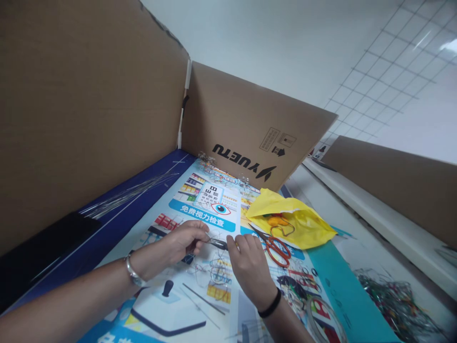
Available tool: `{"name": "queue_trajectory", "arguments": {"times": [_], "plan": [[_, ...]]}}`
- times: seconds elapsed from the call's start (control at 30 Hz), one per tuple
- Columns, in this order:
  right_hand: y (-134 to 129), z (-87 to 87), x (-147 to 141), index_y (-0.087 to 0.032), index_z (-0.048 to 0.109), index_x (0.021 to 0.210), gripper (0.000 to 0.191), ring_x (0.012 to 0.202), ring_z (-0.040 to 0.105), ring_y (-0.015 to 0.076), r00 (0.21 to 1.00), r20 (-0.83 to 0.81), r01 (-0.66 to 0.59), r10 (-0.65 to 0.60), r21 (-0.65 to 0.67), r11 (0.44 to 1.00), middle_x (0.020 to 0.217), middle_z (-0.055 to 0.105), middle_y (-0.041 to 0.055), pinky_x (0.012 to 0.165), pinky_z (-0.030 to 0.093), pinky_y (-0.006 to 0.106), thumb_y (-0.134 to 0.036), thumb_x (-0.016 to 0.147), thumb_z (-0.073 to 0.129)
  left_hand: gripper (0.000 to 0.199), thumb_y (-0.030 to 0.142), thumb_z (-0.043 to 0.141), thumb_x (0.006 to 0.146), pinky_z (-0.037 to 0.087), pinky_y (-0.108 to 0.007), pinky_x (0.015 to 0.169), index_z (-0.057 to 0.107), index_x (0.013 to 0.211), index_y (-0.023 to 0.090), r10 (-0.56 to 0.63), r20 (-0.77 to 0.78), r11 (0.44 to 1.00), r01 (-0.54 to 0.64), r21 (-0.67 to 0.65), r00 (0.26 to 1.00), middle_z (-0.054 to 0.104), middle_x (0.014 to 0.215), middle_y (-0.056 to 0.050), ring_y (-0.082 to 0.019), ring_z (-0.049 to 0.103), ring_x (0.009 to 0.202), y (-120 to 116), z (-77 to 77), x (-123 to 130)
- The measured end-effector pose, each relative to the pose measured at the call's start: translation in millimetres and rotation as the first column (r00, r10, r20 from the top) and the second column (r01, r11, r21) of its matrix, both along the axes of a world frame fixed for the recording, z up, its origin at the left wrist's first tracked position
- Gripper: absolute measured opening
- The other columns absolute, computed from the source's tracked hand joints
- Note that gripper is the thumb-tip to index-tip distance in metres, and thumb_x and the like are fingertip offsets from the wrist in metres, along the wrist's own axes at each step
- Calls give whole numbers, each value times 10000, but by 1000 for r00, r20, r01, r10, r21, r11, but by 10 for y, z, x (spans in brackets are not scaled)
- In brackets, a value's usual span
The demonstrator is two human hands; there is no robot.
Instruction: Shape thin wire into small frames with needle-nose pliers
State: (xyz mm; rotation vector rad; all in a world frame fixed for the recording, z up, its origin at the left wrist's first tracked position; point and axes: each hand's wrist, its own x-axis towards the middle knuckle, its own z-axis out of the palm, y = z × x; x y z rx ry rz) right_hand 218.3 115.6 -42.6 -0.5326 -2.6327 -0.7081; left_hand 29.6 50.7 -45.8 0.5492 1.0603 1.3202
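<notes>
My left hand [188, 239], with a silver bracelet on its wrist, is closed in a pinch on thin silvery wire [210, 239]. My right hand [251, 263], a black band at the wrist, is wrapped round a pair of small pliers [220, 244]. The metal jaws point left and meet the wire close to my left fingertips; whether they grip it I cannot tell. Most of the pliers' handles are hidden in my palm. Below both hands, loops of thin wire [218, 272] lie over the printed sheet [167, 286].
Orange-handled scissors [277, 251] lie right of my right hand, against a yellow bag [303, 228] with orange thread. A roll of tape [323, 321] lies nearer. Long straight wires [132, 193] rest at left; tangled wire [400, 305] at right. Cardboard panels [228, 114] stand behind and left.
</notes>
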Motion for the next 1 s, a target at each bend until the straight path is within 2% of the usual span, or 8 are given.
{"name": "queue_trajectory", "arguments": {"times": [0.2,0.37,0.47,0.57,0.77,1.0], "plan": [[40,-33,12,-142,538,1101,252,764,427,203,1000,8,-12,12,9,1000,825,526,73,709,331,377,-111,872,436,193,75,597,560,284,-157,361,492,694,166,-11,45,1000,10,27,999,418,467,85,-45,388,373,20,-63,-22],[67,-62,18,-134,544,1094,247,742,435,198,999,29,-14,15,-28,1000,809,546,62,700,320,360,-112,863,461,192,80,574,564,285,-168,355,488,709,171,-6,-21,1000,6,15,1000,424,466,87,-52,398,356,0,-13,-12],[76,-65,15,-146,557,1056,224,723,453,186,1000,26,-11,14,-107,994,786,561,46,687,313,333,-102,846,491,208,86,579,558,296,-177,364,482,720,173,-1,-70,1000,1,4,998,433,469,90,-55,400,355,-11,20,-8],[68,-30,12,-174,573,990,188,696,473,171,999,31,21,-14,-209,978,741,568,20,664,302,307,-99,822,531,174,119,581,582,303,-182,376,486,718,171,-42,-130,999,46,28,991,457,471,78,-62,414,372,-17,20,-13],[11,80,17,-204,565,796,48,661,501,146,992,98,114,-83,-385,916,711,580,-5,589,271,273,-168,826,556,140,150,570,601,313,-182,385,480,705,171,-69,-242,995,84,50,968,474,495,72,-60,408,391,-15,-8,-21],[27,122,8,-209,571,861,37,748,464,174,997,66,69,-50,-328,942,772,554,16,672,276,292,-190,835,553,150,159,577,575,301,-178,381,477,686,172,-82,-231,995,93,36,970,451,455,82,-56,377,370,-21,35,-23]]}}
